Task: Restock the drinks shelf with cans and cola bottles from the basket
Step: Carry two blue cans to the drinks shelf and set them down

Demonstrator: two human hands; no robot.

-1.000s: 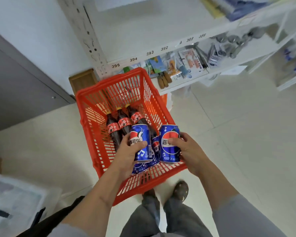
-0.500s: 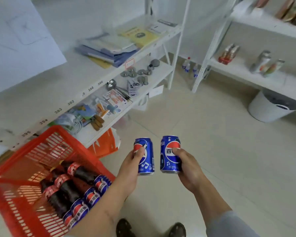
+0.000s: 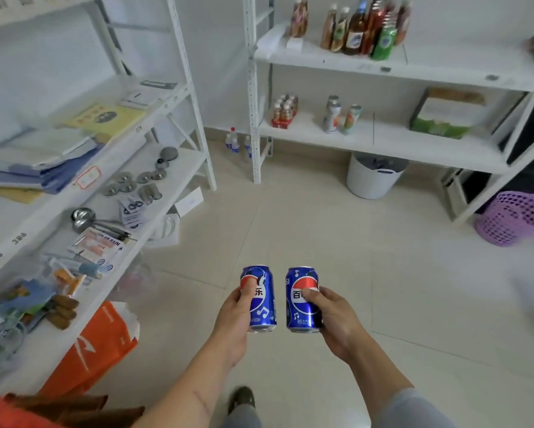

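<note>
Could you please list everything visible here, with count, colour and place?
cola cans: two, blue, upright, one in each hand
drinks shelf: one, white, ahead on the right
bottles: a cluster, brown, red and green, on its upper level
small bottle pack: one, red, lower level, left end
tall cans: two, silver and multicoloured, lower level
carton: one, green and white, lower level, right
bucket: one, white, on the floor under that shelf
purple basket: one, floor, far right
left shelf: white, holding papers, metal pieces, ladles, packets
orange bag: one, floor, left
red basket: corner only, bottom left
left hand: grip on the left can
right hand: grip on the right can
</note>
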